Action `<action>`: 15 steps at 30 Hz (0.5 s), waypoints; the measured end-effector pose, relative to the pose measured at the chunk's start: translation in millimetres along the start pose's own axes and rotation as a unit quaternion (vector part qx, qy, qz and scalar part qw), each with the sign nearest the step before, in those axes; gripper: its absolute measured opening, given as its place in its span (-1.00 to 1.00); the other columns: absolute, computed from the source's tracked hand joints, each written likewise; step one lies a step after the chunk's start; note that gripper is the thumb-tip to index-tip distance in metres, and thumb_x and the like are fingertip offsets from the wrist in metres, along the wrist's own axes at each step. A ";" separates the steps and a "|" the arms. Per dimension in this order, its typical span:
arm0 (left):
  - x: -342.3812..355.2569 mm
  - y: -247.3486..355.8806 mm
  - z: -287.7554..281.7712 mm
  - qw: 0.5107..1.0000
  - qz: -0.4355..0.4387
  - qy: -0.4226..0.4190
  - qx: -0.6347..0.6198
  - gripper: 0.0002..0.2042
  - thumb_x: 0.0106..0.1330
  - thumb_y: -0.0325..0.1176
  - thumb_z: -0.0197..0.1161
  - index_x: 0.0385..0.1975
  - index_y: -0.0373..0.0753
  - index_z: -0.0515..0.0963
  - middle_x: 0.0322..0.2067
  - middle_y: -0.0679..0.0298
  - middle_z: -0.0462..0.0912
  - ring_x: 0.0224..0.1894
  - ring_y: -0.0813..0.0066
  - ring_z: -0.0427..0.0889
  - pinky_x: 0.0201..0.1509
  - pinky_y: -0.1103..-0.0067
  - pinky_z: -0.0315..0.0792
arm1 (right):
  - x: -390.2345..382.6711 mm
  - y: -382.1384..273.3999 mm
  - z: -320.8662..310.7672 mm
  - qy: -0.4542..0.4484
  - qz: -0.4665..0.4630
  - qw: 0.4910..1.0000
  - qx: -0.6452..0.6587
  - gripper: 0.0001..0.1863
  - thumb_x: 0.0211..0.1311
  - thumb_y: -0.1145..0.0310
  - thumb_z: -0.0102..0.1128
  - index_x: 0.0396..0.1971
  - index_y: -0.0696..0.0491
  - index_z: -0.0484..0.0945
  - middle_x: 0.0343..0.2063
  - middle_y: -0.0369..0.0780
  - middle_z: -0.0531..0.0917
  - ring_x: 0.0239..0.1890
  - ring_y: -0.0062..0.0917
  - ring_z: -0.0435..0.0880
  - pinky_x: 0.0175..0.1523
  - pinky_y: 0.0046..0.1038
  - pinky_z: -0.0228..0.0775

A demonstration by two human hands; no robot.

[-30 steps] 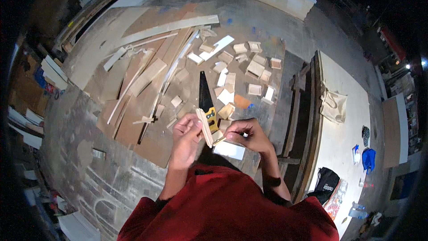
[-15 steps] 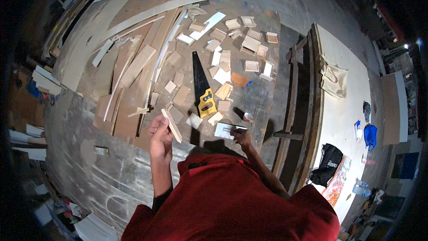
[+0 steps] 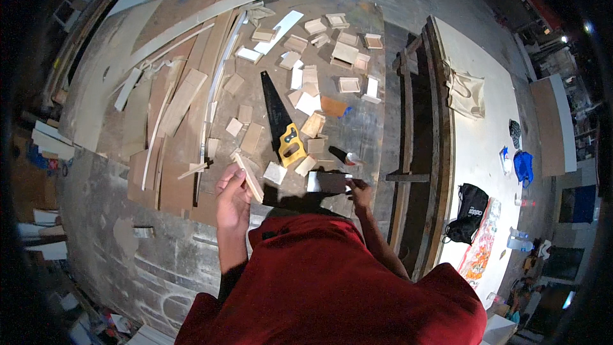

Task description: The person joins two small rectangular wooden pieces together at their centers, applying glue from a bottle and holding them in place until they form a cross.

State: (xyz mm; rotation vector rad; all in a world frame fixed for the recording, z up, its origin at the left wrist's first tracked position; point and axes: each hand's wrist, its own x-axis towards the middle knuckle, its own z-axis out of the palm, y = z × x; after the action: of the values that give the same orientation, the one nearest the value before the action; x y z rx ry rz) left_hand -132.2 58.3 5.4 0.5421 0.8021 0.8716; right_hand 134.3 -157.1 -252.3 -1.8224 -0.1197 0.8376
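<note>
My left hand [image 3: 234, 197] is closed, its thumb and fingers pinching a short, pale strip of wood [image 3: 249, 177] that is tilted above the worktop. At the right, my right hand [image 3: 359, 194] has its fingers closed at the right end of a small rectangular panel [image 3: 316, 182], white at its left and in dark shadow elsewhere. A hand saw [image 3: 278, 118] with a black blade and yellow handle lies flat ahead of both hands. Small wood blocks [image 3: 275, 172] rest between the hands, near the saw's handle. A small cup-like container [image 3: 350, 158] lies just beyond the right hand.
Small wooden box-like pieces [image 3: 345, 54] are scattered across the worktop ahead. Long boards and strips [image 3: 182, 102] lie at the left. On the right stands a pale-topped table [image 3: 491, 89] with a cloth bag [image 3: 466, 94] and a black drawstring bag [image 3: 469, 214].
My right hand has shifted from over the panel to its right end, and the panel is now mostly in shadow. The left hand still holds the wood strip. The whole view has shifted slightly.
</note>
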 end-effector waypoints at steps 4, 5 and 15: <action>16.5 2.3 -5.0 0.999 -0.029 -0.035 -0.029 -0.84 0.25 -0.46 0.17 -0.19 -0.26 0.50 -0.32 0.30 0.58 -0.31 0.50 0.58 -0.28 0.57 0.51 | 8.0 -6.2 -10.4 0.063 -0.035 0.997 0.014 -0.68 0.11 0.21 0.38 -0.26 0.12 0.59 -0.45 -0.30 0.64 -0.58 -0.67 0.55 -0.53 -0.56 0.34; 20.4 4.3 -6.2 0.998 -0.034 -0.057 -0.024 -0.86 0.26 -0.47 0.16 -0.21 -0.26 0.50 -0.34 0.32 0.58 -0.33 0.54 0.57 -0.26 0.59 0.49 | 9.6 -11.0 -10.2 0.123 -0.091 0.988 -0.014 -0.65 0.10 0.20 0.39 -0.23 0.13 0.59 -0.43 -0.28 0.64 -0.55 -0.64 0.57 -0.50 -0.52 0.37; 35.9 29.8 -7.7 0.989 -0.011 -0.144 0.041 -0.87 0.27 -0.56 0.15 -0.20 -0.31 0.51 -0.29 0.32 0.62 -0.28 0.64 0.58 -0.23 0.65 0.47 | 14.5 -78.1 5.7 0.188 -0.286 0.860 -0.378 -0.65 0.01 0.22 0.42 -0.23 0.09 0.64 -0.35 -0.08 0.67 -0.39 -0.23 0.69 -0.30 -0.33 0.49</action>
State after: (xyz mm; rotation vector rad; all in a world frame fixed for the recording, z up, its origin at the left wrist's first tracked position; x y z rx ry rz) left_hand -137.8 105.2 7.9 0.7135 0.5807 0.7213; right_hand 165.3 -113.3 -193.4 -2.4458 -0.7877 -0.0371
